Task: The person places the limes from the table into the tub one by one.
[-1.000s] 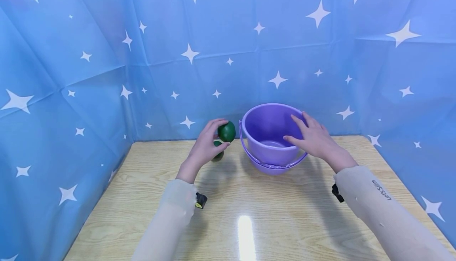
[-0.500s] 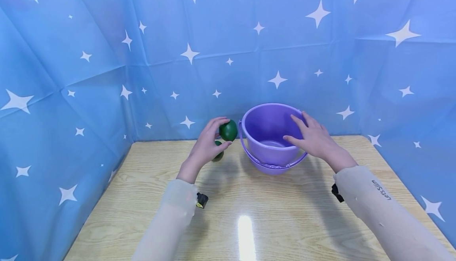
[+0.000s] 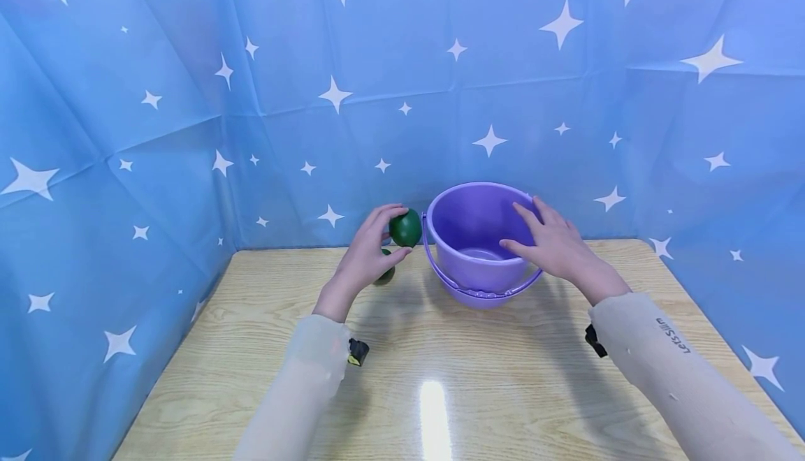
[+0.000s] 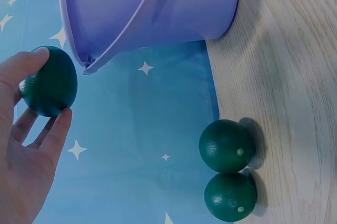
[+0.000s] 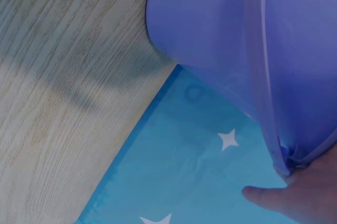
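Note:
A dark green, glossy lime [image 3: 405, 228] is pinched between the thumb and fingers of my left hand [image 3: 363, 260]. It hangs above the table just left of the purple bucket [image 3: 481, 274], apart from the rim. Two more limes [image 4: 227, 146] lie side by side on the table in the left wrist view; the head view shows part of one lime [image 3: 385, 276] behind my left hand. My right hand [image 3: 556, 244] rests at the bucket's right rim, fingers spread and fairly straight, some reaching over the opening. One finger stands outside the bucket in the right wrist view.
The bucket's handle [image 3: 449, 281] hangs down across its front. Under everything is a light wood table [image 3: 490, 384], its back edge meeting a blue star-patterned cloth [image 3: 390, 133]. The visible bucket floor shows nothing on it.
My left hand has moved slightly right and up with the lime, closer to the bucket rim. The right hand and the bucket have stayed in place.

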`<action>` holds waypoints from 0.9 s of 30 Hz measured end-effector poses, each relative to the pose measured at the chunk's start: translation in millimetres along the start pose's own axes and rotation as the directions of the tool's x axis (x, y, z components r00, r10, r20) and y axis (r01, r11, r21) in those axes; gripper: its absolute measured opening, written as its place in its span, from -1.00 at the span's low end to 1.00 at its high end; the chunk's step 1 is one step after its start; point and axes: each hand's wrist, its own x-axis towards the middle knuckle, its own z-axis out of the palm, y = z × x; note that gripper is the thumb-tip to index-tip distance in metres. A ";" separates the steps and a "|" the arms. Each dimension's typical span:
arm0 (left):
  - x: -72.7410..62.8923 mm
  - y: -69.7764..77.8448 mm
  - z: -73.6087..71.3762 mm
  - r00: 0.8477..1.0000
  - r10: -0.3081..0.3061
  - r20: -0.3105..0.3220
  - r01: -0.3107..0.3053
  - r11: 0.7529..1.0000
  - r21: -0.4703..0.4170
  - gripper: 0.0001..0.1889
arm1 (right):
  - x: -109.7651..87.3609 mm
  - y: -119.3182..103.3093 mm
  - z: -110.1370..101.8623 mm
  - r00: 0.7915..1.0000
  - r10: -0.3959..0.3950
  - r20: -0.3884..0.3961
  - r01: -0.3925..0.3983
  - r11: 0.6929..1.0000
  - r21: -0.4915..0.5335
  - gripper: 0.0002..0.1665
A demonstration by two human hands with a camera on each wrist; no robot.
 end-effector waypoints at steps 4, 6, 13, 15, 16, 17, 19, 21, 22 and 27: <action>1.0 1.5 0.0 1.000 0.001 0.005 -0.001 1.000 0.001 -0.32 | -0.3 -0.2 0.1 1.000 0.000 0.003 0.000 1.000 -0.001 0.10; 1.3 2.5 0.0 1.000 0.003 0.007 -0.003 1.000 0.000 -0.32 | -0.5 -0.2 0.2 1.000 0.001 0.004 -0.001 1.000 0.000 0.10; 2.7 4.3 1.1 1.000 0.010 0.006 -0.010 1.000 0.005 -0.31 | -0.2 -0.2 0.1 1.000 0.000 -0.001 0.000 1.000 -0.005 0.10; 3.3 4.9 1.5 1.000 0.014 0.007 -0.014 1.000 0.006 -0.31 | -0.2 -0.1 0.1 1.000 -0.001 -0.003 0.001 1.000 -0.006 0.10; 3.6 5.3 1.7 1.000 0.017 0.007 -0.017 1.000 0.006 -0.31 | -0.2 -0.1 0.1 1.000 -0.001 -0.004 0.001 1.000 -0.006 0.10; 3.9 5.9 1.7 1.000 0.019 0.008 -0.019 1.000 0.005 -0.31 | -0.2 0.0 0.0 1.000 -0.001 -0.003 0.001 1.000 -0.007 0.10; 4.6 6.5 1.9 1.000 0.022 0.009 -0.022 1.000 0.004 -0.31 | -0.2 0.0 0.0 1.000 -0.001 -0.002 0.001 1.000 -0.006 0.10; 5.3 7.2 1.9 1.000 0.025 0.010 -0.025 1.000 -0.001 -0.31 | -0.2 0.0 -0.1 1.000 -0.001 0.000 0.001 1.000 -0.005 0.10; 5.7 7.7 1.8 1.000 0.026 0.011 -0.026 1.000 -0.003 -0.31 | -0.3 0.0 -0.1 1.000 0.000 0.002 0.000 1.000 -0.004 0.10; 7.6 9.6 1.9 0.999 0.035 0.008 -0.035 0.999 -0.015 -0.31 | -0.4 -0.2 -0.2 1.000 0.001 0.007 -0.001 1.000 0.000 0.10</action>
